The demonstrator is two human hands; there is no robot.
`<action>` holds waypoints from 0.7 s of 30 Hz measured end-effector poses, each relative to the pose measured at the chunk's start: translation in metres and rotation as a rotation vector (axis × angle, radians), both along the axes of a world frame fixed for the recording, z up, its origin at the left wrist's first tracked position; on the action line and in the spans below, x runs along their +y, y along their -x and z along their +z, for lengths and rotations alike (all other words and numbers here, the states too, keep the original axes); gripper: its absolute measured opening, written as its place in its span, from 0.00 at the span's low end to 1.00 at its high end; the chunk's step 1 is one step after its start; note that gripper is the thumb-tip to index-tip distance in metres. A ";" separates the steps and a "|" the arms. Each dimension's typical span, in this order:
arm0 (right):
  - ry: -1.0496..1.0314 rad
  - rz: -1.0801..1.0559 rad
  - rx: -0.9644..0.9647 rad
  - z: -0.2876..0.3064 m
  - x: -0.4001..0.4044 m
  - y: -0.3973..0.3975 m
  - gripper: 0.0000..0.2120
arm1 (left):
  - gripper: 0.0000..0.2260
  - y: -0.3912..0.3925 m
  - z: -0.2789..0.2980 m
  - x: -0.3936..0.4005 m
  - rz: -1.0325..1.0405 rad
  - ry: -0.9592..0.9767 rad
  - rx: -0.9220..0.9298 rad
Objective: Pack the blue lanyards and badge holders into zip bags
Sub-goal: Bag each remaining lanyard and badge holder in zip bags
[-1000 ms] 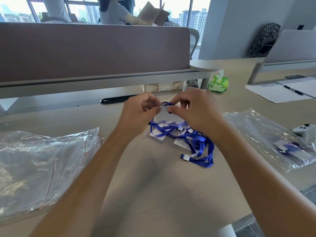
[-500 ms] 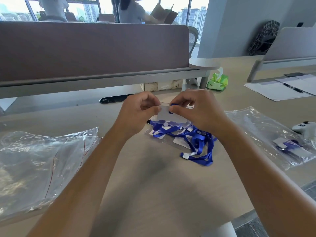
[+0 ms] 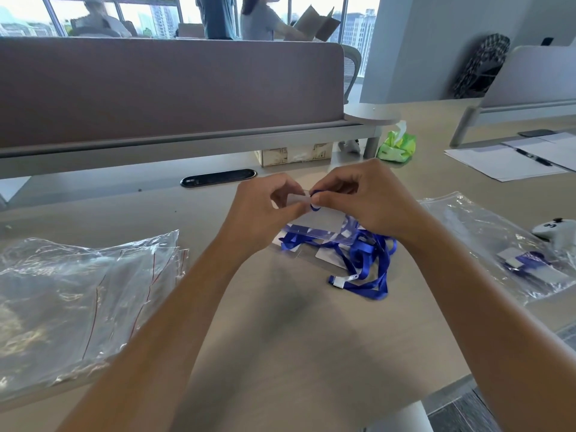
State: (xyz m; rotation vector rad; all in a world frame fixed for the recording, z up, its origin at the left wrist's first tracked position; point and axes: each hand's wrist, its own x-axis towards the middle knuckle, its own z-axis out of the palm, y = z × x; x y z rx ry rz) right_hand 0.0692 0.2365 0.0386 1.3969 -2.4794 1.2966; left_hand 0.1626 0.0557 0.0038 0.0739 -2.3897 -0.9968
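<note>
Empty zip bags point(image 3: 78, 294) lie stacked at nine o'clock, within reach for filling; one packed bag point(image 3: 498, 244) sits at three. Tangled blue lanyards point(image 3: 367, 260) stay central. The left hand point(image 3: 258, 213) pinches a raised badge holder point(image 3: 321, 221) steady while the right hand point(image 3: 367, 201) pinches a lanyard loop point(image 3: 314, 207) at its top edge, probably attaching it.

An open-plan office, high up in a city tower.
People are sitting and standing past the fabric desk divider point(image 3: 168, 85), towers are showing through the tall windows point(image 3: 352, 23), and papers with a pen point(image 3: 511, 157) are lying on the long shared desk point(image 3: 280, 338).
</note>
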 end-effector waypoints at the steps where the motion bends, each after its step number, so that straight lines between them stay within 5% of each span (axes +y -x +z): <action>1: 0.016 -0.001 -0.008 0.000 0.000 0.000 0.06 | 0.07 0.000 0.000 0.000 0.008 0.000 0.000; 21: -0.045 -0.006 0.088 0.006 -0.001 -0.001 0.04 | 0.07 0.003 -0.004 0.003 -0.047 -0.038 0.034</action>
